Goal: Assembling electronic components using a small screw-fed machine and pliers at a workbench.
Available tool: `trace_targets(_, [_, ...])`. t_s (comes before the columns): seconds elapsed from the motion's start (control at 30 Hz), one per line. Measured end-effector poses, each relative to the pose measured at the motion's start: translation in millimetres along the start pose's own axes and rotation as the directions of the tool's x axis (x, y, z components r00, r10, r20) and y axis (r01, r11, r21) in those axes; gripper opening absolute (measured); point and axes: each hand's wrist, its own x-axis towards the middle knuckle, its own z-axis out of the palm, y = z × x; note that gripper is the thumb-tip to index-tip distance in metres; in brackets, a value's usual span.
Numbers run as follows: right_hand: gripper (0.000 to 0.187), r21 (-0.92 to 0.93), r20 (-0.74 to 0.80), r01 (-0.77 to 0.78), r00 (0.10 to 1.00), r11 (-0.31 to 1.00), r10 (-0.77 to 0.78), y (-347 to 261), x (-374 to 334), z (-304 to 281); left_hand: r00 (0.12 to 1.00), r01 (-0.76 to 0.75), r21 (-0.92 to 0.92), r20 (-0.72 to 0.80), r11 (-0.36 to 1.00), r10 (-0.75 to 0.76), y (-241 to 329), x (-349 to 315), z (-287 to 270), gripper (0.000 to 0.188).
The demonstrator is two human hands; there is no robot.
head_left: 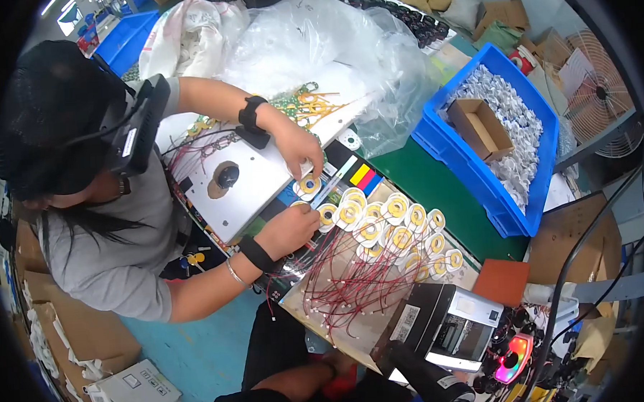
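My left hand (338, 363) is low in the picture, close to the near edge of a shallow cardboard tray (292, 300). A dark band is on its wrist, and its fingers are too small and hidden to read. My right hand does not show. In the tray lie several round white pieces with yellow rings (367, 231), trailing thin red wires (347, 293) with small white connectors. Across from me, a co-worker's two hands, one upper (302, 150) and one lower (289, 230), are at another ringed white piece (308, 186) beside the tray.
A blue bin (434, 135) holds many white pieces and an open cardboard box (480, 129). A black and silver device (450, 328) stands at the tray's right end. Clear plastic bags (315, 43) cover the far side. A fan (596, 88) stands at right, cartons (133, 396) lower left.
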Motion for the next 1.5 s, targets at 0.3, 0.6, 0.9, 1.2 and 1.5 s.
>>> trace_targets(0.3, [0.03,-0.061,0.2,-0.291,0.934,0.955,0.297,-34,-61,23,0.967,0.096,-0.026,0.238,0.995,-0.087,2,-74,95,0.07])
trace_targets(0.6, [0.024,0.087,-0.557,-0.316,0.771,0.945,0.31,14,-107,75,0.978,0.165,-0.234,-0.082,0.958,-0.189,15,-69,67,0.054])
trace_targets(0.9, [0.029,0.115,-0.591,-0.336,0.733,0.935,0.336,10,-109,69,0.946,0.043,-0.257,-0.3,0.965,-0.122,32,-116,70,0.041])
trace_targets(1.2, [0.032,0.164,-0.54,-0.348,0.751,0.923,0.379,6,-108,69,0.893,0.089,-0.326,-0.392,0.941,-0.22,19,-133,59,0.033])
trace_targets(1.5, [0.023,0.282,-0.646,-0.209,0.681,0.937,0.346,13,-116,74,0.638,-0.051,-0.318,-0.74,0.947,-0.214,44,-241,32,0.016])
